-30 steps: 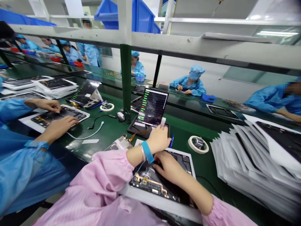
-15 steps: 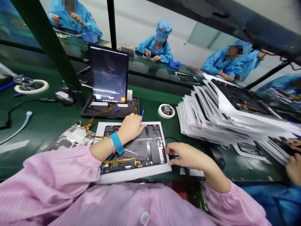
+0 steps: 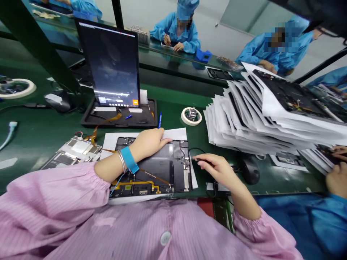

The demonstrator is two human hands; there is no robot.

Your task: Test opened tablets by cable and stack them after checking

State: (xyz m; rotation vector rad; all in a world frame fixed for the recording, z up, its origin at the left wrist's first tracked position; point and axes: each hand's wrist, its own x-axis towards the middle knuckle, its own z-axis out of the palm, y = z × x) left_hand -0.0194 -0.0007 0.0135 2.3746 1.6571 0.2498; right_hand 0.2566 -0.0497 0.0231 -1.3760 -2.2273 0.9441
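Note:
An opened tablet housing (image 3: 159,166), black inside with gold flex cables, lies on a white paper sheet (image 3: 179,133) in front of me. My left hand (image 3: 148,144), wearing a blue wrist strap (image 3: 131,160), lies over its far edge and grips it; the thumb stretches right and the other fingertips are hidden. Just off the housing's right edge, my right hand (image 3: 214,166) pinches a small dark cable plug (image 3: 199,159) between thumb and fingers. A gold flex cable runs left from the housing toward a bare silver circuit assembly (image 3: 73,151).
A lit screen (image 3: 114,68) stands in a black tray (image 3: 119,122) behind the housing. A tape roll (image 3: 191,116), a blue pen (image 3: 159,120) and a tall stack of paper-wrapped panels (image 3: 244,119) stand nearby. A black mouse (image 3: 249,170) sits right. A co-worker's hands (image 3: 337,180) are at far right.
The housing has turned slightly and shifted toward me on the paper. My right hand has moved up along its right edge, and the plug now shows between the fingers. The view has tilted down.

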